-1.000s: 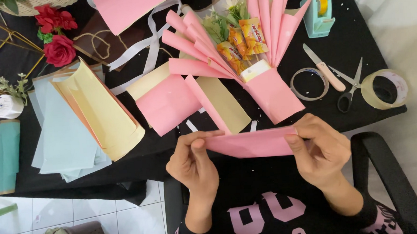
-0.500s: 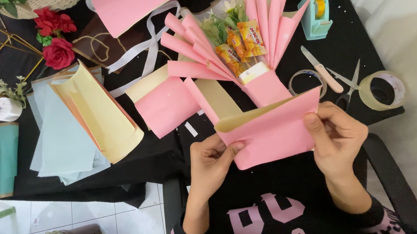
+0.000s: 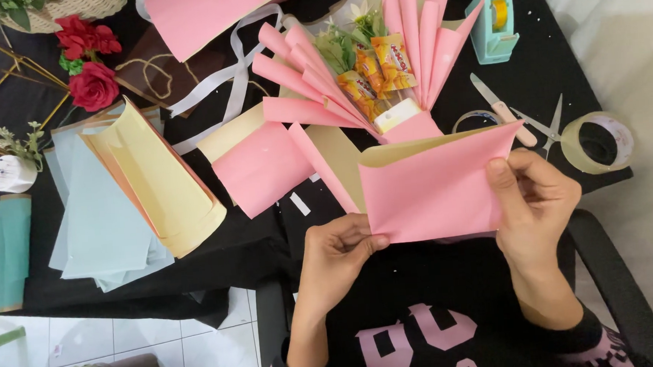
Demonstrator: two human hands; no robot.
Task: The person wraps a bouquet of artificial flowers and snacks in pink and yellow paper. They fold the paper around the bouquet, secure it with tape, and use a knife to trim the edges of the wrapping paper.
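Observation:
I hold a pink sheet of paper (image 3: 432, 188) with a cream underside, lifted and tilted just above the table's front edge. My left hand (image 3: 339, 258) pinches its lower left corner. My right hand (image 3: 535, 201) grips its right edge, thumb on the pink face. Behind the sheet lies a bouquet (image 3: 369, 71) of folded pink paper cones around orange snack packets and small flowers.
A rolled stack of cream and orange paper (image 3: 156, 179) lies on pale blue sheets (image 3: 94, 220) at left. Red roses (image 3: 91, 65) sit far left. Tape dispenser (image 3: 494, 26), knife (image 3: 497, 109), scissors (image 3: 542, 121) and tape rolls (image 3: 597, 143) lie right. White ribbon (image 3: 222, 76) trails across the black table (image 3: 121, 287).
The pink sheet, held as a narrow folded strip a second ago, has been opened out and raised into a broad tilted sheet. My right hand moved up and right along its edge.

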